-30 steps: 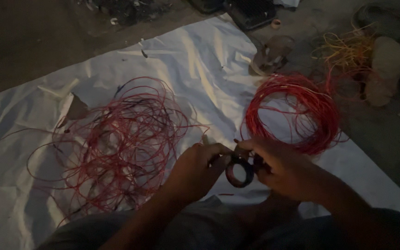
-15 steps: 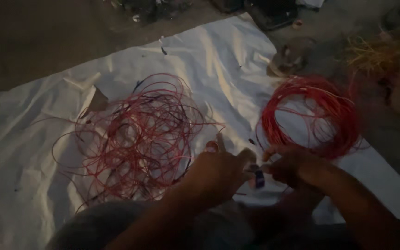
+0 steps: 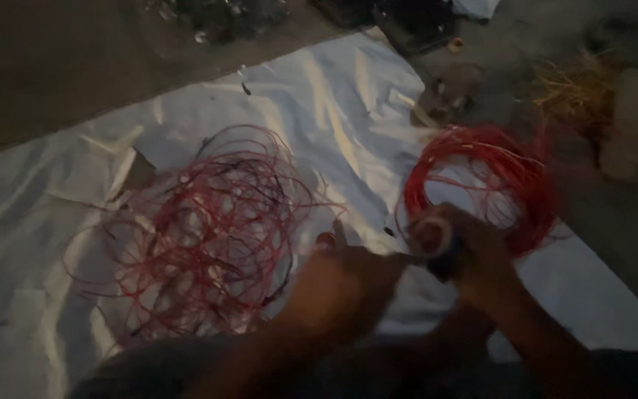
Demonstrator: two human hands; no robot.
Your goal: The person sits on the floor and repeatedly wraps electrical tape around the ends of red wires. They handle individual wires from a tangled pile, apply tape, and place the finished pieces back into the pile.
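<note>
Tape (image 3: 444, 262) sits in my closed right hand (image 3: 474, 255), left hand (image 3: 348, 277) pinches its end; I fear snagging tangle (image 3: 201, 236) at nine o'clock.

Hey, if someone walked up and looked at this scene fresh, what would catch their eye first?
Probably the big loose tangle of red wire sprawled on the white sheet, left of centre. Next, the tighter red wire coil lying to the right, partly on the sheet. In front, the left hand and right hand meet over a small dark roll, blurred by motion.
</note>
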